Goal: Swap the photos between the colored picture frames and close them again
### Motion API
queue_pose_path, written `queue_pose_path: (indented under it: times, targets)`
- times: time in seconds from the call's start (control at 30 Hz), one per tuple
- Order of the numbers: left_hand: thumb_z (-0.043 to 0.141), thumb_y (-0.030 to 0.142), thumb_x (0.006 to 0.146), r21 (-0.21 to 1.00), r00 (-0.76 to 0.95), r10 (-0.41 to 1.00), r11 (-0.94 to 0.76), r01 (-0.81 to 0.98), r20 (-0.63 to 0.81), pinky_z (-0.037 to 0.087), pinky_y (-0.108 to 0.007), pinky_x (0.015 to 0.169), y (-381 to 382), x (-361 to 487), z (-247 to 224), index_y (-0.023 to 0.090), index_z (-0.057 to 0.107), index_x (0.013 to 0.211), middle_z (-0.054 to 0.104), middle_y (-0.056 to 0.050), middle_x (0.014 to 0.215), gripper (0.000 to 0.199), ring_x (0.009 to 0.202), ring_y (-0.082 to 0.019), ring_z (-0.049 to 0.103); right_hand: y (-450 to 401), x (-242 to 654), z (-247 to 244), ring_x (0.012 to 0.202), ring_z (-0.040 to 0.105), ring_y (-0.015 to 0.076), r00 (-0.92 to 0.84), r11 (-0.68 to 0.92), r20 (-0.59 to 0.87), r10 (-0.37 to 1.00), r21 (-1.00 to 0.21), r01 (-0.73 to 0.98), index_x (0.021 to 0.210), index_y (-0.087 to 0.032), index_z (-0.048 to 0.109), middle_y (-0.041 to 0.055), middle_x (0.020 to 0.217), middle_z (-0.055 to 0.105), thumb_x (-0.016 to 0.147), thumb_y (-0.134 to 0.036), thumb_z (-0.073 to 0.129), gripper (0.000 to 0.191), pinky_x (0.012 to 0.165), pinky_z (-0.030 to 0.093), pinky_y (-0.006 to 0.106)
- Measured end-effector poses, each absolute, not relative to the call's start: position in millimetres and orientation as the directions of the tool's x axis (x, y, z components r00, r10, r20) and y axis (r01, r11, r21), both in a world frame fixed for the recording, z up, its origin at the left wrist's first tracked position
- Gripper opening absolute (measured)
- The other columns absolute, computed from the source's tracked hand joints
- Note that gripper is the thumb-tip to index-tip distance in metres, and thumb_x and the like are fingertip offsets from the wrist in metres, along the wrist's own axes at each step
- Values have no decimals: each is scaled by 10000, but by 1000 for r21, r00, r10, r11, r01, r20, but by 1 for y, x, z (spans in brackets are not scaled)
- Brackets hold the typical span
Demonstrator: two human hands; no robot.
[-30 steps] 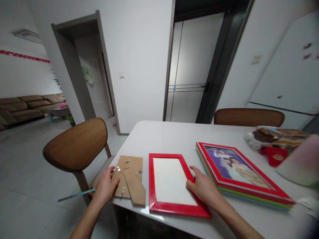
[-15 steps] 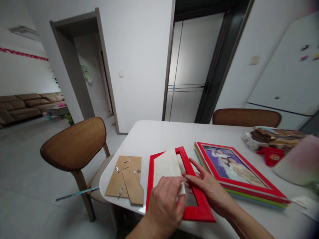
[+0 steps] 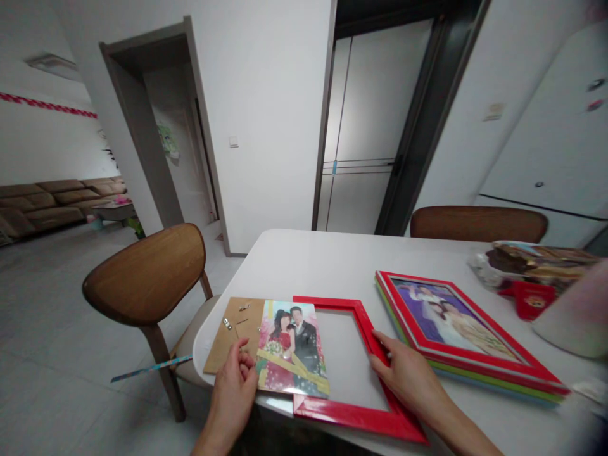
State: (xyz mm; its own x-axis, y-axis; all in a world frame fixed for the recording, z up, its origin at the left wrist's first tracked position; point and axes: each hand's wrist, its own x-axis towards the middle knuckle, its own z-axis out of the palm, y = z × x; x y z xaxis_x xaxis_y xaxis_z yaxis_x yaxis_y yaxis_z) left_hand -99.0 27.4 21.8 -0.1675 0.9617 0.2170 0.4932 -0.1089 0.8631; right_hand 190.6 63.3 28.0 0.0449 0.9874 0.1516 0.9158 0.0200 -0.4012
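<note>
One photo (image 3: 293, 347) overlaps a board (image 3: 222, 347) and frame (image 3: 351, 415); the right hand (image 3: 408, 373) grips the frame, the left hand (image 3: 234, 383) unclear; dragging across the clips (image 3: 227, 323) could scratch it.

Photo (image 3: 293, 348) hides left side of red frame (image 3: 356, 413); 2 forearms (image 3: 456, 418) cut by bottom edge.

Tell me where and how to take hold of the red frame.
Probably best: pinch the red frame by its right bar, across inner and outer edges, coming from the right. It lies flat with an open middle, and the photo covers most of its left bar.
</note>
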Motion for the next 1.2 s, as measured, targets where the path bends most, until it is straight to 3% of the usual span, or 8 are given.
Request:
queue_pose_path:
  times: [0.2,0.33,0.5,0.7,0.83,0.97,1.1,1.2]
  targets:
    - [390,177,715,739,-70,972,-124,662,226,439,-306,644,25,-96,33,152,460,1027,560,-21,769,320,658,-167,560,60,193,26,828,553,222,6,63,196,981,-348,935,1035,-115,542,129,949,590,711,-266,414,379,762,408,332]
    - [404,153,706,637,26,936,-259,726,351,400,-372,826,20,-87,40,169,456,1051,537,-88,1005,349,952,-217,504,58,175,34,899,527,221,-3,176,312,950,-531,829,1035,-124,531,136,1041,546,693,-288,446,389,797,399,345]
    - [456,130,646,535,316,887,-456,711,337,252,-418,983,14,-59,41,167,380,1193,360,-96,1284,553,1188,-234,293,65,125,32,521,530,121,-36,-42,-55,998,-952,303,1222,-84,309,48,785,595,684,-297,467,600,489,426,258]
    - [396,55,600,530,332,872,-484,696,361,225,-393,1008,23,-40,42,116,391,1205,339,-99,1306,608,1209,-216,267,68,83,62,594,554,111,-30,-35,-28,999,-972,-234,1248,-98,265,-22,651,595,626,-269,585,721,592,431,231]
    - [315,97,745,724,66,859,-466,509,507,268,-332,989,30,-40,59,157,419,1181,460,-62,1221,452,1152,-168,370,60,79,84,730,574,134,-27,19,28,999,-959,-284,1246,-146,287,66,942,597,684,-376,541,658,653,456,266]
    - [398,272,795,949,-269,911,-311,53,314,360,-327,909,29,-28,68,150,454,1133,557,-70,1097,364,1043,-207,484,55,84,73,701,597,137,-50,-186,-179,982,-933,-306,1200,-139,363,85,942,610,691,-362,537,582,634,472,266]
    - [488,320,746,895,-255,960,-213,-393,116,399,-325,862,26,-8,62,154,408,1158,575,-84,1064,451,993,-217,521,54,98,59,740,614,159,-81,-197,-180,980,-859,-473,1168,-192,398,53,916,645,700,-269,502,485,612,485,264]
    - [550,282,679,873,-188,980,-146,-465,64,370,-313,897,28,-5,56,152,404,1156,518,-104,1148,516,1068,-220,462,58,121,59,717,622,167,20,-131,-155,988,-889,-439,1142,-212,428,28,889,664,664,-190,478,481,575,490,255]
